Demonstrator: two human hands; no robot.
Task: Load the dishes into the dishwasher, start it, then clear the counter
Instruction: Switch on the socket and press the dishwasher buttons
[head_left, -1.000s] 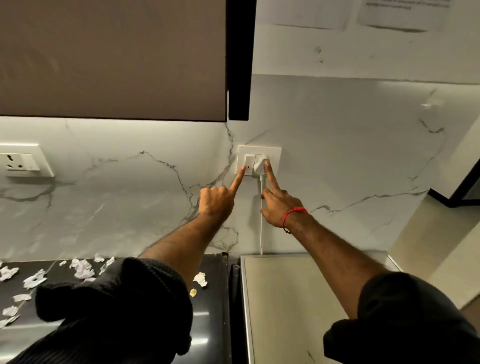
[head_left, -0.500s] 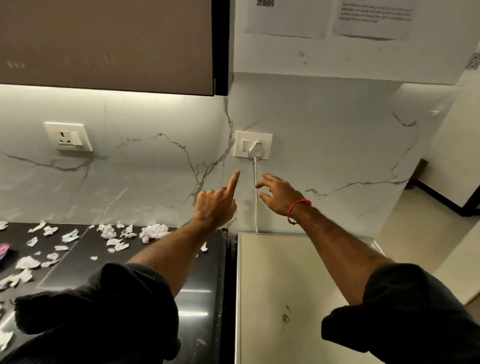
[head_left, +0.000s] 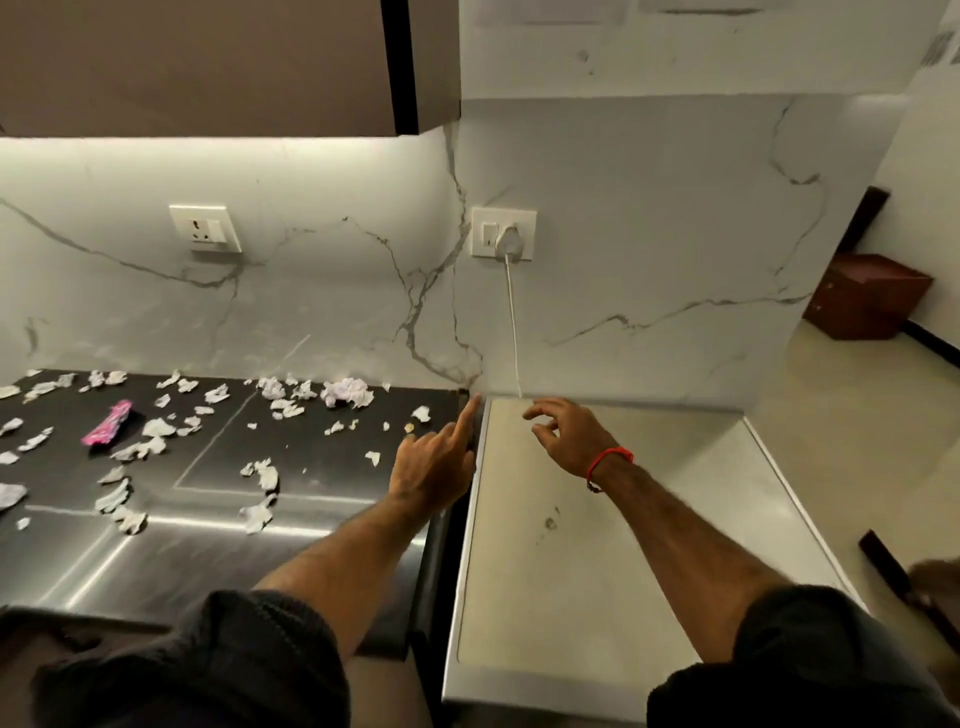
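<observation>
At the counter's right end, both my hands hang empty: left hand (head_left: 434, 467) index out, other fingers curled; right hand (head_left: 569, 439) loosely spread over the dishwasher top (head_left: 597, 545). One plug (head_left: 508, 240) sits in the socket; no dishes are visible. Counter (head_left: 218, 545) uncleared: one pink wrapper (head_left: 110, 422), dozens of paper scraps (head_left: 347, 391).

Dark counter (head_left: 171, 551) strewn with torn white paper scraps (head_left: 347, 391) and a pink wrapper (head_left: 111, 422).
</observation>
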